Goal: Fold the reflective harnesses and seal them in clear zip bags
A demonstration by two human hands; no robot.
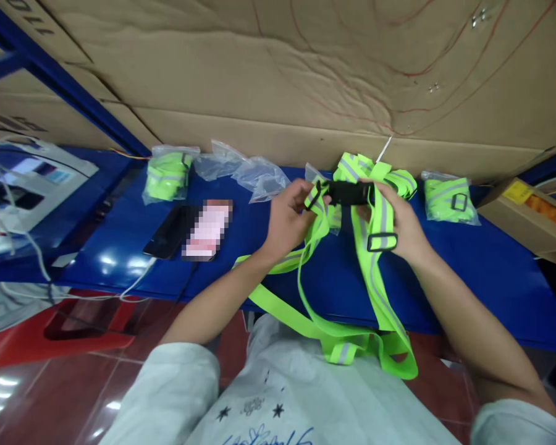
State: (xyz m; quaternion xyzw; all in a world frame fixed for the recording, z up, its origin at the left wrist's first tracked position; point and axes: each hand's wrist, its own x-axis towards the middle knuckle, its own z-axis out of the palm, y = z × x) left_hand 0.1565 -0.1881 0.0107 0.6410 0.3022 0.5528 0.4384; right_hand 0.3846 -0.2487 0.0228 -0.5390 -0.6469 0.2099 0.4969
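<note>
Buckle (351, 193) in left hand (288, 216) and right hand (402, 219), gripping near both ends; leaving green strap (382, 300) dangling, apparently unfinished, between seemingly finished bagged bundles (168, 176) far left and right.

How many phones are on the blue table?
2: a dark phone and, just right of it, a pale-screened phone, both left of the left hand. Others may be hidden.

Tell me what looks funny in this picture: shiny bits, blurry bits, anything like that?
In the head view, the right-hand phone is covered in blocky squares; in the head view, white glare shines on the floor at lower left; in the head view, the black buckle is so dark that little detail shows.
</note>
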